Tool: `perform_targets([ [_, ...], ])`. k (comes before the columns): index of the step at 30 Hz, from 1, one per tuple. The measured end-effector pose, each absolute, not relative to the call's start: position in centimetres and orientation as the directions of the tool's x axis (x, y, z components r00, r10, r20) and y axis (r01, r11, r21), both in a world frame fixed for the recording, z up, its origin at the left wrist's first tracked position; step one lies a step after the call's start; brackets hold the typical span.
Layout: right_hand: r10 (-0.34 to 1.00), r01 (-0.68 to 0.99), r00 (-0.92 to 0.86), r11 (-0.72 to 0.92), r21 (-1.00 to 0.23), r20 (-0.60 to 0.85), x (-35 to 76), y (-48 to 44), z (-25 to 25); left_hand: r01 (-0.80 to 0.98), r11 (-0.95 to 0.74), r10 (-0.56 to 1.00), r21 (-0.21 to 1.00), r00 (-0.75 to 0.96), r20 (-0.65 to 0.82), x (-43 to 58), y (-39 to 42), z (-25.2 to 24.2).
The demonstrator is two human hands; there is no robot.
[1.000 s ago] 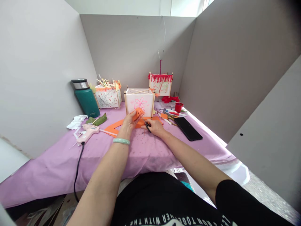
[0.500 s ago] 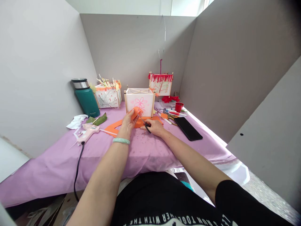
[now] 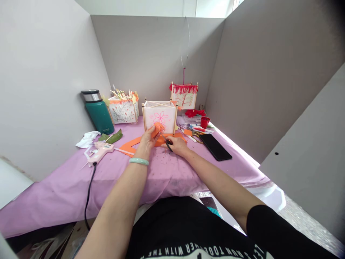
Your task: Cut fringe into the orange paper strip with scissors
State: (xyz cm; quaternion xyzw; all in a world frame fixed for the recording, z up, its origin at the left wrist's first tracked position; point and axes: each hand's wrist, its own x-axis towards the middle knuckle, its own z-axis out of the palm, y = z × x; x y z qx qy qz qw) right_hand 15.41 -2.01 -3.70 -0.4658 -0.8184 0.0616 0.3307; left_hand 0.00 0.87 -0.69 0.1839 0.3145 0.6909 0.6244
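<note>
My left hand [image 3: 149, 139] pinches a strip of orange paper [image 3: 159, 126] whose edge is cut into a fringe. Dark-handled scissors [image 3: 169, 142] are in my right hand [image 3: 177, 145], their blades pointing up and left at the strip's lower edge. Whether the blades touch the paper is too small to tell. Right behind my hands stands a square white lantern [image 3: 161, 114] with wooden corner sticks and a pink flower drawn on it. More flat orange paper [image 3: 132, 144] lies on the cloth beneath my hands.
To the left are a pink glue gun [image 3: 101, 153], green leaves [image 3: 115, 136] and a teal bottle [image 3: 99, 117]. A second lantern [image 3: 122, 112] holds sticks. A red-fringed lantern [image 3: 184, 98] hangs behind. At right lie a phone [image 3: 215, 146], markers and a red cup [image 3: 205, 122].
Both hands keep nearly the same place and grip. The fringed paper strip and the scissor blades have shifted very slightly; the rest looks unchanged.
</note>
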Motion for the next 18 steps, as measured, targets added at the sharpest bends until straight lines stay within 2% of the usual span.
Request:
perform_targets([
  [13,0.798,0.714,-0.350,0.566,-0.412,0.490,15.48,-1.59,-4.08,-0.741,0.003,0.970,0.672,-0.162,-0.183,0.22,0.14,0.08],
  [18,0.805,0.718,-0.336,0.555,-0.421,0.489,15.49,-1.73,-4.02,-0.721,-0.007,0.976,0.693,-0.155,-0.151,0.18,0.20,-0.07],
])
